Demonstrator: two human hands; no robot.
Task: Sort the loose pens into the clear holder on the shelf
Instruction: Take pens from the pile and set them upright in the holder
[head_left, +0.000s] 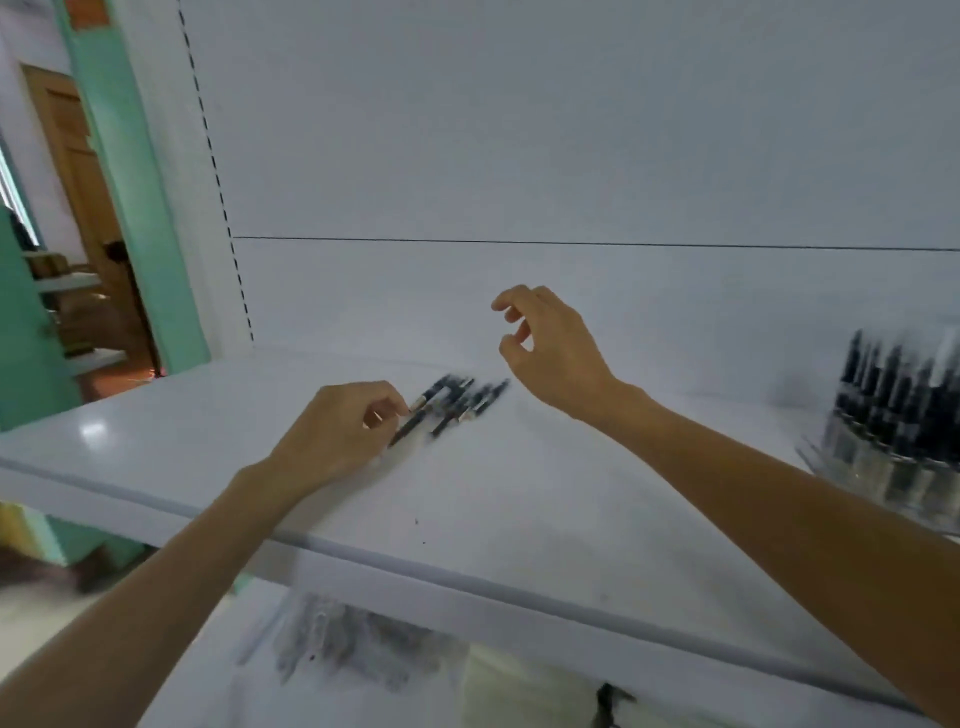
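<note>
Head view, the only view. We look down onto a white shelf (519, 493) with a white back panel (571, 156) rising behind it.

Loose pens (457, 400): a small heap of black pens lying flat on the shelf, left of centre and toward the far side, mostly slanted from near-left to far-right. Motion blur prevents a count.

Left hand (337, 431): resting on the shelf at the near-left end of the heap, fingers curled. Thumb and forefinger pinch the nearest pen (408, 431), which lies on the shelf surface and touches the heap.

Right hand (553, 348): raised above the shelf, just to the right of the heap and farther back. Its fingers are loosely curled and spread, and it holds nothing. It touches neither the pens nor the shelf.

Clear holder (883, 467): at the right edge of the frame, standing on the same shelf, well apart from the heap and from both hands. Black standing pens (883, 384) fill it upright; blurred.

Elsewhere: a lower shelf (363, 675) holds blurred grey items we cannot identify. At far left there is a doorway (78, 208) with a wooden door and teal walls.
</note>
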